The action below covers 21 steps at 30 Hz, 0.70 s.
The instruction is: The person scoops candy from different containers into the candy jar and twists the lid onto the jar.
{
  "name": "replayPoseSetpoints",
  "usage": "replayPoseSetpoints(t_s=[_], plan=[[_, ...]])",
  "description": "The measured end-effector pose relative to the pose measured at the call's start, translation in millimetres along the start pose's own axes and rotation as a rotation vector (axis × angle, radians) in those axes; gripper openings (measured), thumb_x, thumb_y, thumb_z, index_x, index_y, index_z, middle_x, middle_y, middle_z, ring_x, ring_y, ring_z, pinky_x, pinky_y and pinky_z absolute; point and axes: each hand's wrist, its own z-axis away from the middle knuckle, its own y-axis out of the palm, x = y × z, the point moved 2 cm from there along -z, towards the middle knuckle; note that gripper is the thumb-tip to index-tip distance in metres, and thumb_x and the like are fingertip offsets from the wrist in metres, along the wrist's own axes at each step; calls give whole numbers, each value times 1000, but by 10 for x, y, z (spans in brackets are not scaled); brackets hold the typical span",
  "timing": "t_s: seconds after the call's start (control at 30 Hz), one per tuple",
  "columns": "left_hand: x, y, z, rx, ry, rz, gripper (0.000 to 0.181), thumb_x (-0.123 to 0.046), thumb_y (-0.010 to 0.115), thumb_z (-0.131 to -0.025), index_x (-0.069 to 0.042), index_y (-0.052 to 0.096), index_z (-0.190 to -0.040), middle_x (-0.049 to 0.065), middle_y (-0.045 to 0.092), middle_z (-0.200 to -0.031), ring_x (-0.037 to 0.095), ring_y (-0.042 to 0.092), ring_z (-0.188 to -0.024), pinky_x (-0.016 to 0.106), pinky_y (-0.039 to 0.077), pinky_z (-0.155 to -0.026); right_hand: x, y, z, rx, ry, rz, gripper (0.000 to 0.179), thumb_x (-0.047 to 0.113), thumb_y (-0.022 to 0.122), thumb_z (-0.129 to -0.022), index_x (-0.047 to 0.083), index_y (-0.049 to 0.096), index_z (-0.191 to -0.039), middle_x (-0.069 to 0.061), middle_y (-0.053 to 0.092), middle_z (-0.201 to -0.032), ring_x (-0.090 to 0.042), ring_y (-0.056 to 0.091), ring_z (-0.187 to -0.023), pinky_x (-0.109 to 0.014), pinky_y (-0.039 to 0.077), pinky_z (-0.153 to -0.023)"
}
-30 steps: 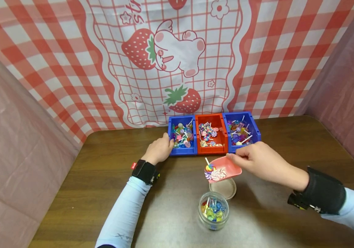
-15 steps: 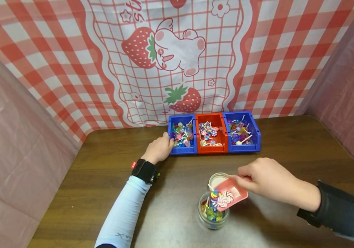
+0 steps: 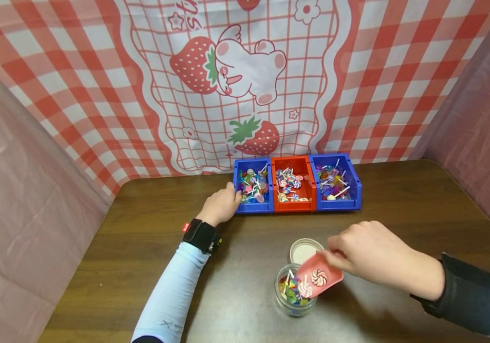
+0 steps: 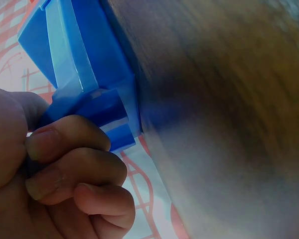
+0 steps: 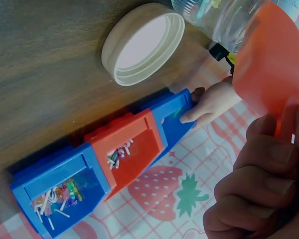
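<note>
Pink scoop (image 3: 332,276) | held left of right hand (image 3: 369,255) | over jar (image 3: 293,309), contact unclear

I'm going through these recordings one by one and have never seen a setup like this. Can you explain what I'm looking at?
There is no machine here: a person works with their bare left hand and right hand. The wide picture is taken from the head, looking forward and down; the two close ones are filmed from the left and right wrists.

On the table three bins stand in a row: left blue bin, red bin and right blue bin, all holding small candies. Nearer the person are a glass jar with candies inside and, just beyond it, a lid.

The left hand grips the left blue bin's outer side. The right hand holds a pink scoop carrying swirl candies, its lip over the jar's mouth.
</note>
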Motion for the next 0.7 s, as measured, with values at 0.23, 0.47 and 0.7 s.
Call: replayPoseSetpoints(t_s=[0.23,0.47,0.7], plan=[[8,7,-11,-5,3,-8,40,-36,39,-106,0,48,-121,20,66,-106,34,67,-95,51,51,-83,10,2,4,0,9,-5,50,33,73,-86,29,33,-56,22,18,-53,2,20,-46,-23,17,-47],[4,-2,-3,1,1,-3,40,-36,40,-106,0,48,-121,20,66,-107,34,66,-96,51,51,-83,39,7,25,-152,-94,11,48,37,64,-92,29,31,-58,22,18,-57,3,18,-49,-21,15,-47],[-1,-8,-3,8,-1,-6,41,-36,39,-106,1,48,-123,21,66,-108,34,66,-96,51,51,-84,122,17,18,-333,-267,69,48,44,35,-105,24,40,-61,17,27,-58,0,26,-49,-19,17,-46]])
